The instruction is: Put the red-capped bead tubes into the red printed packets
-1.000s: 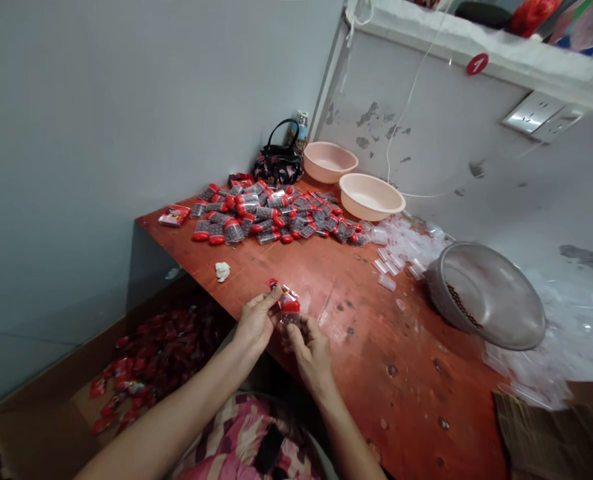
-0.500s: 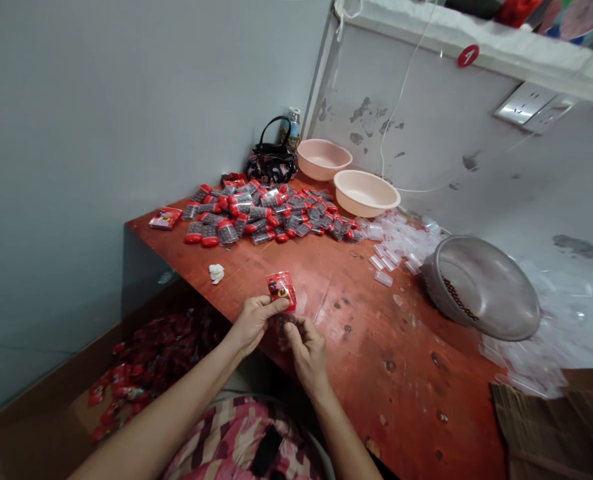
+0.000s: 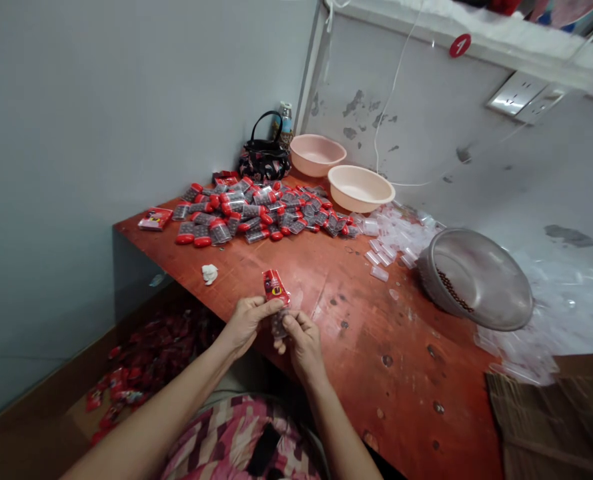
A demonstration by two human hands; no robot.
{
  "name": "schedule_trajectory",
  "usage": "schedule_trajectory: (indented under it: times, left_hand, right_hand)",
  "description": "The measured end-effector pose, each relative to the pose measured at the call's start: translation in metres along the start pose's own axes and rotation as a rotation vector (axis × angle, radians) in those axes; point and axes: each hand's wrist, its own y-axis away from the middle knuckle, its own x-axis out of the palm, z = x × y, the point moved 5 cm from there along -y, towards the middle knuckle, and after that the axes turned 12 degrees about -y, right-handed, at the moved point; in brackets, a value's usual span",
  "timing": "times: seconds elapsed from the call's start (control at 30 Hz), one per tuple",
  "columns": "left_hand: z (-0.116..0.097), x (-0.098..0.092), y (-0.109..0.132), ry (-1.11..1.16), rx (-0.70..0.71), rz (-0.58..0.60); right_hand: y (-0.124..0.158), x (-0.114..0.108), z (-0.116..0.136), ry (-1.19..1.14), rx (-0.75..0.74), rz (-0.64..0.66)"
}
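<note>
At the worktop (image 3: 356,360) edge, well apart from the grey bowl (image 3: 491,277), I see left hand (image 3: 249,321) pinching red packet (image 3: 275,287), right hand (image 3: 305,343) gripping container (image 3: 278,325).

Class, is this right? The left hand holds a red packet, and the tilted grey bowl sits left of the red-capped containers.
Wrong side: the head view shows the tilted grey bowl right of the red-capped containers. The left hand does hold a red packet.

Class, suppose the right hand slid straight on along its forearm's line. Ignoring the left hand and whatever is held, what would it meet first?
Across the red tabletop, the right hand would probably meet the pile of red-ended packs, though depth is hard to judge.
</note>
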Motion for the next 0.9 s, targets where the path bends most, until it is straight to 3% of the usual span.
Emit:
schedule_trajectory:
  times: [0.13,0.23,0.37,0.57,0.67,0.77,0.9]
  left_hand:
    - [0.004,-0.008,-0.001,-0.056,0.0,-0.112]
    - [0.007,-0.012,0.0,-0.111,0.021,-0.187]
    - [0.006,-0.007,0.003,-0.016,0.034,-0.067]
    - [0.006,-0.008,0.004,0.042,-0.022,0.061]
    - [0.007,-0.006,0.005,-0.007,-0.034,0.103]
    - [0.011,-0.011,0.005,-0.055,-0.005,-0.035]
    - [0.021,-0.021,0.006,-0.083,0.039,-0.309]
  right_hand:
    - [0.001,-0.005,0.003,0.184,-0.094,-0.086]
    - [0.001,-0.005,0.001,0.177,-0.058,-0.062]
    - [0.001,-0.004,-0.003,0.051,0.033,0.022]
    - [0.008,-0.002,0.012,0.223,-0.093,0.0]
    - [0.007,-0.002,0.005,0.115,-0.025,-0.011]
    - [0.006,-0.001,-0.002,0.092,0.003,-0.03]
    - [0.008,-0.001,0.011,0.402,-0.234,-0.041]
